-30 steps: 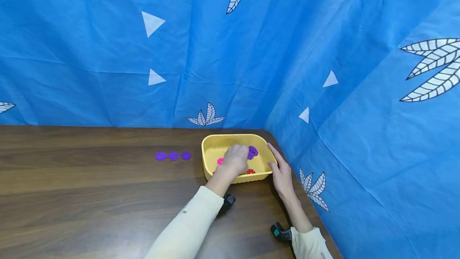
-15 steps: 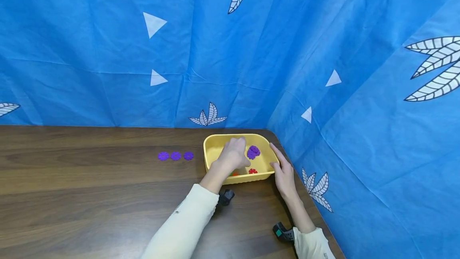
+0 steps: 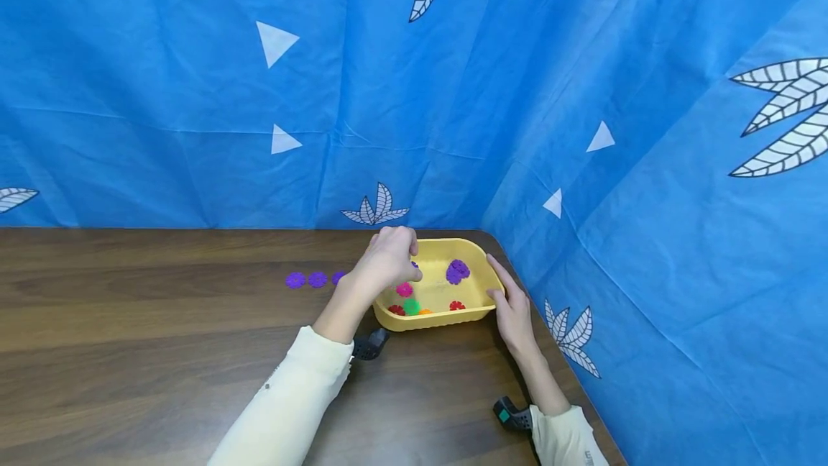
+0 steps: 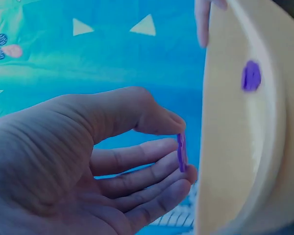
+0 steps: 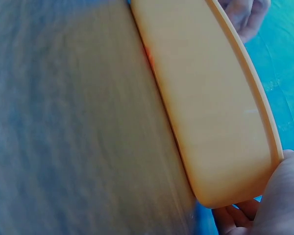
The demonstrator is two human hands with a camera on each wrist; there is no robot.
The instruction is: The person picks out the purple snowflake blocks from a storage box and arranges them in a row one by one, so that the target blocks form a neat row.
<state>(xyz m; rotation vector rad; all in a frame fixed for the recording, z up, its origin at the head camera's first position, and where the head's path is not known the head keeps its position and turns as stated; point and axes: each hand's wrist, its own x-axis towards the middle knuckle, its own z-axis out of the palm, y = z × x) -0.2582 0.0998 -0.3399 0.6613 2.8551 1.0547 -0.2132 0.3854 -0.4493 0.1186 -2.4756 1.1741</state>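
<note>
My left hand (image 3: pixel 386 259) is over the left end of a yellow plastic basket (image 3: pixel 446 319). Between thumb and fingertips it pinches a purple snowflake disc (image 4: pixel 182 152), seen edge-on in the left wrist view. My right hand (image 3: pixel 515 316) grips the basket's right end, thumb at the rim and fingers along the outer wall. Inside the basket lie a clump of purple discs (image 3: pixel 457 272), a pink disc (image 3: pixel 404 290), a green disc (image 3: pixel 412 306), an orange disc (image 3: pixel 425 312) and red discs (image 3: pixel 457 305). The left hand hides part of the interior.
Three purple discs lie in a row on the wooden table (image 3: pixel 162 336) left of the basket; the middle purple disc (image 3: pixel 318 280) shows whole, the rightmost is partly behind the left wrist. A blue patterned curtain (image 3: pixel 194 92) closes off the back and right side.
My left hand has risen from inside the basket and moved left to its left end with a purple disc, uncovering the pink and green discs. My right hand keeps its grip on the basket.
</note>
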